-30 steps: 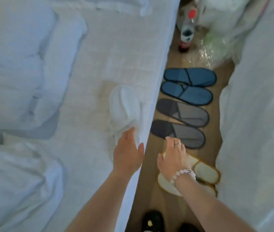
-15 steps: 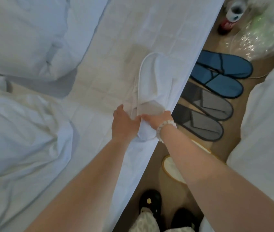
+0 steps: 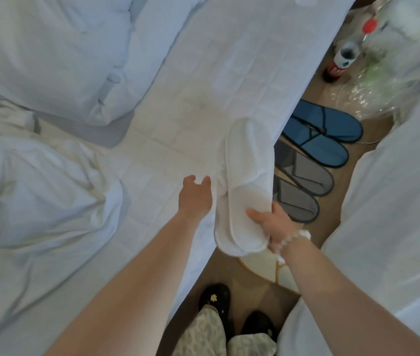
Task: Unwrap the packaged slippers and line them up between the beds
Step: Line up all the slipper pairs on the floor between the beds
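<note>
1. Left hand (image 3: pixel 195 197) first: fingers loose and spread, gripping nothing, lying on the sheet of the left bed (image 3: pixel 178 104) just beside the white slippers.
2. On to the white slippers (image 3: pixel 248 173): a pair stacked one on the other at the very edge of the mattress, heel end out over the gap. I can't make out any wrapper on them.
3. Right hand (image 3: pixel 272 223) has them, thumb on top and fingers curled underneath at the heel end, pinching both together.
4. Handling call: they look feather-light, soft and floppy. Held by the heels alone, I'd expect the toes to droop and the two to slide apart. A pinch across the middle, or my free hand under the toes, seems safer.
5. Down on the floor between the beds sits the row: cream slippers (image 3: pixel 257 263) half hidden under my wrist, then grey slippers (image 3: pixel 304 186), then blue slippers (image 3: pixel 327 134), side by side.
6. Far side, the right bed (image 3: pixel 396 201) closes the aisle. My guess is that the white pair goes on the near end of the row.
</note>
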{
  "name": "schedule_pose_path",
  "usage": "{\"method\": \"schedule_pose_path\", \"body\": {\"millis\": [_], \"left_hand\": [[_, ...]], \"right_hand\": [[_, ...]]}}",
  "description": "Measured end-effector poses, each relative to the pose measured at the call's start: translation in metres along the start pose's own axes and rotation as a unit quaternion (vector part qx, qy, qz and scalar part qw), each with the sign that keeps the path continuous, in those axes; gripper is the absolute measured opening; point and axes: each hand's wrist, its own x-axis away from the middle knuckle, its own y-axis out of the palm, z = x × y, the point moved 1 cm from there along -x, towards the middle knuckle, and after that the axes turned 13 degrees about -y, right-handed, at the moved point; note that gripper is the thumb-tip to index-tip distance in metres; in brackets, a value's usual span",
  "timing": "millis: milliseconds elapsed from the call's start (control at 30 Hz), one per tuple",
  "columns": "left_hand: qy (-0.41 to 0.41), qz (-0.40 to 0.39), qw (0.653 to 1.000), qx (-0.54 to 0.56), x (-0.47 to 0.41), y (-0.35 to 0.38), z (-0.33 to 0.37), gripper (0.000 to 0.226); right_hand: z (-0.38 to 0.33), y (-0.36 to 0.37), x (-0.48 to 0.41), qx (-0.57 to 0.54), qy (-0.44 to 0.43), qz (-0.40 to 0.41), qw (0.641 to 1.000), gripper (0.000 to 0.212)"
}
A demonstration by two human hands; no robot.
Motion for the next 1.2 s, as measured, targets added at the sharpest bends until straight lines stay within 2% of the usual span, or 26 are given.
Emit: {"method": "schedule_pose_path", "body": {"millis": [100,200,333,500,600,733,900,1000,1200], "left_hand": [[-0.035,-0.093,0.995,0.015,0.020,0.011,0.003,0.063],[-0.039,-0.127,0.990,-0.045,0.041,0.023,-0.004,0.066],[-0.049,-0.171,0.982,-0.066,0.064,0.036,-0.031,0.040],[-0.084,-0.124,0.988,-0.047,0.081,0.060,-0.074,0.035],[-0.123,-0.122,0.985,-0.004,0.100,0.068,-0.106,0.033],[-0.176,-0.102,0.977,0.060,0.121,0.067,-0.143,0.035],[-0.186,-0.066,0.980,0.036,0.120,0.056,-0.178,0.038],[-0.181,-0.042,0.982,0.017,0.120,0.049,-0.190,0.039],[-0.174,-0.046,0.984,0.003,0.111,0.048,-0.205,0.037]], "right_hand": [[0.014,-0.029,0.039,-0.041,0.046,-0.012,0.998,0.059],[0.027,-0.049,0.066,-0.076,0.066,-0.017,0.995,0.060],[0.039,-0.076,0.090,-0.049,0.069,-0.027,0.996,0.057],[0.050,-0.103,0.104,0.109,0.030,0.014,0.993,0.044],[0.064,-0.121,0.118,0.145,0.030,0.039,0.988,0.037],[0.090,-0.158,0.134,0.145,0.044,0.132,0.980,0.041],[0.118,-0.176,0.143,0.109,0.059,0.220,0.968,0.038],[0.131,-0.166,0.155,0.092,0.072,0.223,0.968,0.039],[0.146,-0.149,0.172,0.108,0.074,0.196,0.972,0.048]]}}
